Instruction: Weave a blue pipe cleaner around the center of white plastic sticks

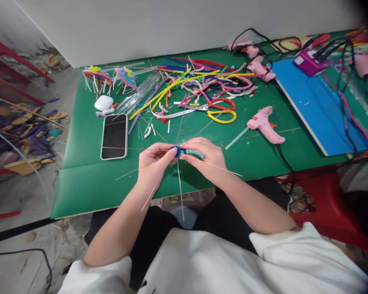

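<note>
My left hand (156, 158) pinches a small dark blue pipe-cleaner coil (175, 152) at the middle of several thin, pale rods that spread out like spokes. One thin rod (180, 188) points down toward my lap. My right hand (207, 157) is closed at the other side of the same hub. A light teal pipe cleaner (196, 153) runs from the blue coil into my right fingers. Both hands are just above the near edge of the green table, and the fingertips partly hide the hub.
A phone (114, 137) lies left of my hands. Scissors (222, 111) and a pink glue gun (266, 124) lie beyond and to the right. Several colourful pipe cleaners (202, 79) are heaped at the back. A blue board (313, 106) carries a purple power block (312, 62) with cords.
</note>
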`<state>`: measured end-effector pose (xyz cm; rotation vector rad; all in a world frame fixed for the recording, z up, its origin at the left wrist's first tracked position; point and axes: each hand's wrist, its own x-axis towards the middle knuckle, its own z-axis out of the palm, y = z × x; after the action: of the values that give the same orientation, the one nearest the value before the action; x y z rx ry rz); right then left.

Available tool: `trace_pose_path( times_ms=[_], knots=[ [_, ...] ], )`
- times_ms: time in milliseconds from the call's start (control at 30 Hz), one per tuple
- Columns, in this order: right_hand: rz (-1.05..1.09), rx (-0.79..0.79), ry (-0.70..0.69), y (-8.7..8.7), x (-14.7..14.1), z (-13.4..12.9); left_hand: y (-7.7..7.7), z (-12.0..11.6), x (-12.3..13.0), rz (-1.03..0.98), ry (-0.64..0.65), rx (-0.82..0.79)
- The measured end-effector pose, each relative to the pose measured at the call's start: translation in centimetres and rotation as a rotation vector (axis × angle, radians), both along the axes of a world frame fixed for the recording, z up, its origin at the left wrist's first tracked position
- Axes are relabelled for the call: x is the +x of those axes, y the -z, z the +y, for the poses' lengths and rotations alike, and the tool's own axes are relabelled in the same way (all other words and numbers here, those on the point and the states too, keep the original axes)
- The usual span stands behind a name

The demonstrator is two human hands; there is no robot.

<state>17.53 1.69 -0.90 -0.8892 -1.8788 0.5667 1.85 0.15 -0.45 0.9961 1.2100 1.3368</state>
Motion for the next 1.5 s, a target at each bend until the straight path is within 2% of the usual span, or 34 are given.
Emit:
trace_pose_path(
  times_ms=[167,333,400,467,600,700,833,967,1167,1400,1500],
  knots=[
    [0.109,-0.014,0.099,0.4,-1.2,-0.6,0.1,-0.4,0.3,0.039,-0.073,0.083],
    [0.143,-0.137,0.158,0.1,-1.8,-1.2,0.6,-0.9,0.9,0.137,-0.157,0.147],
    [0.171,-0.22,0.172,0.0,-1.7,-1.2,0.6,-1.0,1.1,0.177,-0.149,0.161],
    [0.222,-0.329,0.165,-0.1,-1.5,-0.8,0.6,-0.9,0.8,0.195,-0.055,0.164],
    [0.335,-0.529,0.126,-0.6,-0.3,0.5,-0.2,-0.3,-1.1,0.211,0.331,0.093],
    [0.326,-0.632,0.058,-0.9,0.7,1.3,-1.0,0.3,-2.9,0.176,0.463,-0.003],
    [0.24,-0.705,-0.031,-1.2,1.3,1.5,-1.8,0.6,-3.7,0.078,0.459,-0.123],
    [0.162,-0.707,-0.11,-1.4,1.1,1.4,-2.0,0.4,-2.7,0.074,0.467,-0.177],
    [0.119,-0.711,-0.157,-0.9,0.8,1.2,-0.9,0.2,-1.2,0.256,0.256,-0.153],
    [0.225,-0.88,-0.232,-0.7,1.1,1.7,0.1,0.4,-1.1,0.196,0.176,-0.121],
    [0.228,-0.894,-0.219,-0.7,1.2,1.9,0.2,0.5,-1.0,0.201,0.157,-0.126]
  ],
)
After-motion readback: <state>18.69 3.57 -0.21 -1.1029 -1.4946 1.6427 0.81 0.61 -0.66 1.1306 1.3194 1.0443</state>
